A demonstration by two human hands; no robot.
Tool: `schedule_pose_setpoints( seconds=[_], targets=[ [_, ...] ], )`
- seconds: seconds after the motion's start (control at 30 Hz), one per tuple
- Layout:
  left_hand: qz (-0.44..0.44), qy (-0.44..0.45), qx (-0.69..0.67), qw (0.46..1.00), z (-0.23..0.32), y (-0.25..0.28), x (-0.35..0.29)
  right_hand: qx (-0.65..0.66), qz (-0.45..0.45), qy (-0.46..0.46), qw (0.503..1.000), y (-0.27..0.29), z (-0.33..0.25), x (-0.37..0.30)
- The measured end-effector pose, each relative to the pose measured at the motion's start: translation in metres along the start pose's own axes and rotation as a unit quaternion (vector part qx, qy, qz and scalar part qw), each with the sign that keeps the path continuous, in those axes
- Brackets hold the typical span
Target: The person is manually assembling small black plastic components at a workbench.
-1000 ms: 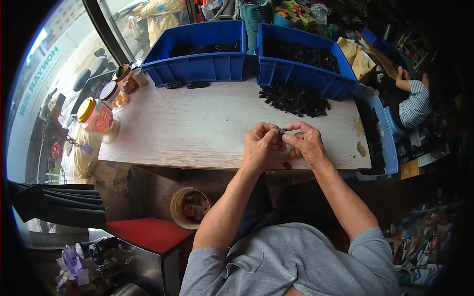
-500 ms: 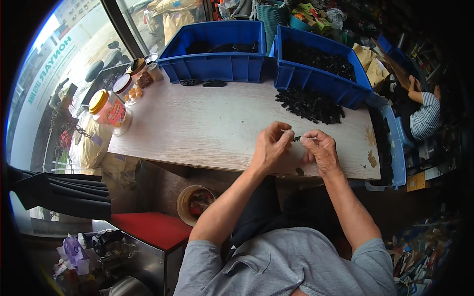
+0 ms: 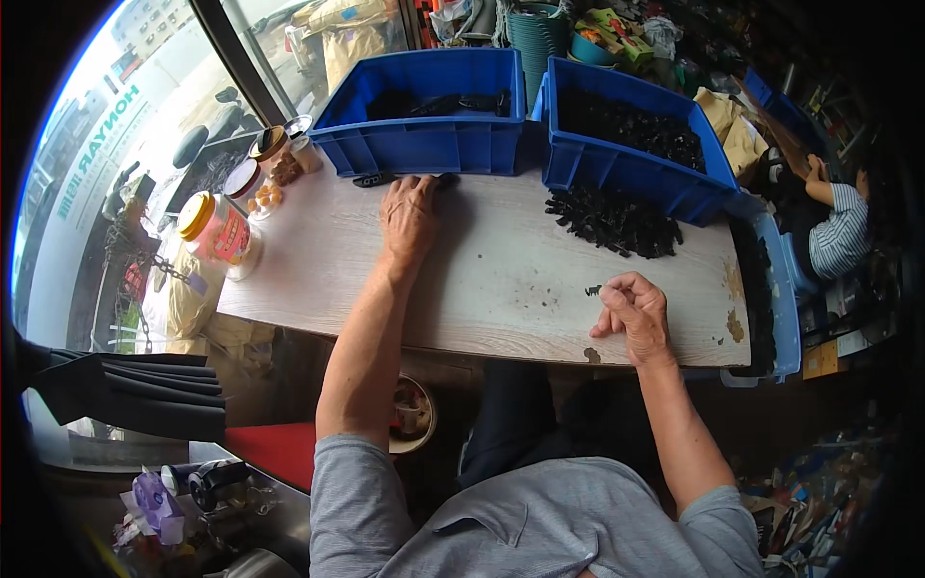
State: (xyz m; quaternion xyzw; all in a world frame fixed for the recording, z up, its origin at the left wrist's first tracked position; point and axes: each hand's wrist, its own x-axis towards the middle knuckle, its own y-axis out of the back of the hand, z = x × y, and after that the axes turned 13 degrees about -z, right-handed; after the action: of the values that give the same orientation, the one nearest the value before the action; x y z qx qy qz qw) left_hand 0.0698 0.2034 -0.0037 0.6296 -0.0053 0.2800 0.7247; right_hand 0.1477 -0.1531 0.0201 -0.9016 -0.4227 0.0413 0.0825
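Note:
At the far side of the table, my left hand (image 3: 409, 217) reaches over a black oval piece (image 3: 449, 180) in front of the left bin. Its fingers are bent down onto the piece and cover most of it. A second black oval piece (image 3: 374, 179) lies just to the left of those fingers. My right hand (image 3: 636, 313) is over the near right part of the table, thumb and fingers closed. A small black toothed piece (image 3: 592, 290) sticks out to the left from its fingertips.
Two blue bins (image 3: 424, 149) (image 3: 636, 171) holding black parts stand along the table's far edge. A heap of black pieces (image 3: 617, 224) lies before the right one. Jars (image 3: 217, 229) line the left edge. A light-blue tub (image 3: 785, 318) stands off the right edge; another person (image 3: 836, 231) sits beyond.
My left hand has left the right hand's side and moved far and left to the black oval piece. My right hand stays near its place with the small toothed piece. The view has shifted slightly.

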Motion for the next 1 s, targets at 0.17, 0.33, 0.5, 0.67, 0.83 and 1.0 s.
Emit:
schedule_pose_setpoints(
  seconds=[0.17, 0.33, 0.5, 0.67, 0.83, 1.0],
  targets=[
    [0.028, 0.008, -0.032, 0.999, 0.020, 0.001, -0.014, 0.010, -0.010, 0.004, 1.000, 0.001, -0.002, 0.000],
    [0.085, 0.033, -0.060, 0.994, 0.036, -0.001, -0.029, 0.024, -0.005, 0.010, 1.000, 0.000, -0.001, -0.001],
    [0.020, 0.025, -0.375, 0.927, 0.080, 0.002, -0.058, 0.030, 0.006, 0.013, 0.999, 0.002, 0.001, -0.002],
    [-0.021, 0.069, -0.723, 0.687, 0.140, 0.006, -0.095, 0.057, 0.007, 0.025, 0.998, 0.001, -0.001, -0.002],
    [-0.034, 0.091, -0.770, 0.631, 0.174, 0.013, -0.108, 0.092, 0.008, 0.039, 0.995, -0.003, -0.003, -0.004],
    [-0.033, 0.091, -0.798, 0.595, 0.179, 0.015, -0.109, 0.074, -0.006, 0.049, 0.996, 0.003, 0.001, -0.006]
  ],
)
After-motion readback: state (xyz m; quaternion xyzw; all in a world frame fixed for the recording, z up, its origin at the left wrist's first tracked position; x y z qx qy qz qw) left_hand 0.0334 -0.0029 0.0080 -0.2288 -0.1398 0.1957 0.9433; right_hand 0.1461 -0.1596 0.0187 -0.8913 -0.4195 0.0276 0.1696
